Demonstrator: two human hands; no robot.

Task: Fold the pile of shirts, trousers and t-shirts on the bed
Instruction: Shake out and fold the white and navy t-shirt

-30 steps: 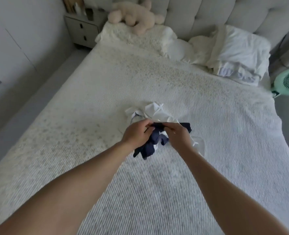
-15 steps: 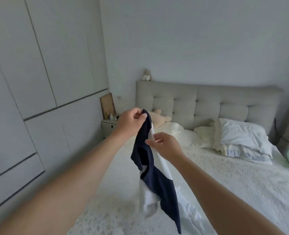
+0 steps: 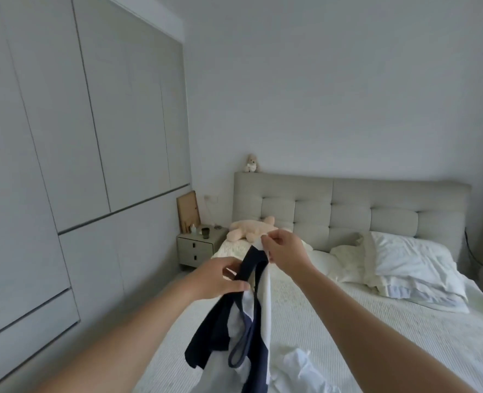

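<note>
We hold a navy-and-white garment [image 3: 251, 321] up over the near left part of the bed [image 3: 348, 321]: our left hand [image 3: 220, 276] grips its navy edge, our right hand [image 3: 285, 253] pinches the white top (higher, farther). More white clothes [image 3: 299, 367] lie below.

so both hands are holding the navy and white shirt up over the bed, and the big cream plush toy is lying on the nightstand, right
Not quite. The head view shows the cream plush toy lying on the bed by the headboard, not on the nightstand. The left hand and right hand do hold the navy and white shirt up.
</note>
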